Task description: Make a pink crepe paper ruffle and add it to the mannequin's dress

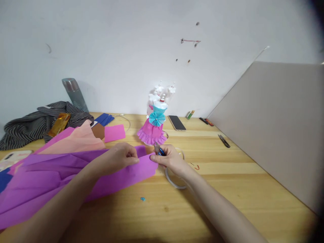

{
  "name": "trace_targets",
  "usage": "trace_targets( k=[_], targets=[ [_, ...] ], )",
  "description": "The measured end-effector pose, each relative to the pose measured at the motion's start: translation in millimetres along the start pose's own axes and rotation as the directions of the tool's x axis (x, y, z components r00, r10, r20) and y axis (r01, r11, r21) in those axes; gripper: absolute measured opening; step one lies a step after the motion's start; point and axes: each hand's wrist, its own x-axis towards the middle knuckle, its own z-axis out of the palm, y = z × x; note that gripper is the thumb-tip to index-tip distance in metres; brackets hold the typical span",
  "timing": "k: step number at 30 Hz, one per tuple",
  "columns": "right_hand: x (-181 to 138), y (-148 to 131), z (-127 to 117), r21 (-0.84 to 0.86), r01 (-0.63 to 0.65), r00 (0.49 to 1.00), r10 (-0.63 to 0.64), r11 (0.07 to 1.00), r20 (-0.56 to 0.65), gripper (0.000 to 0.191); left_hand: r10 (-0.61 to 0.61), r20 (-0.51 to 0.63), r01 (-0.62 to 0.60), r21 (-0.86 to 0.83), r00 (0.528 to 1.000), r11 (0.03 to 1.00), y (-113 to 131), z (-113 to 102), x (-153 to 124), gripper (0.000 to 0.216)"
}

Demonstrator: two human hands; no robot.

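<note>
My left hand (124, 156) is closed, its fingertips pinching the upper edge of a long purple crepe paper sheet (50, 179). That sheet runs from the left edge of the view to my right hand (170, 157). Small snips (159, 148) with blue handles are gripped in my right hand, blades pointing up and away. My right thumb also presses the right end of the purple paper. Just beyond both hands stands a small white dress form (162, 100) wearing a turquoise top, a pleated turquoise rosette (157, 118) and a pink skirt (152, 129) with a purple ruffle.
Pink (114, 133) and peach (78, 139) sheets lie at left, near striped cloth (50, 118) and a bottle (75, 94). A clear ring (174, 185) rests under my right wrist. Behind are a phone (177, 123) and other white forms; black snips (224, 141) lie at right.
</note>
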Motion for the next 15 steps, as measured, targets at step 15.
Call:
trace_targets(
  k=[15],
  targets=[
    [5, 0, -15, 0.03, 0.017, 0.999, -0.016, 0.999, -0.035, 0.038, -0.152, 0.09, 0.145, 0.088, 0.984, 0.986, -4, -33, -11, 0.013]
  ],
)
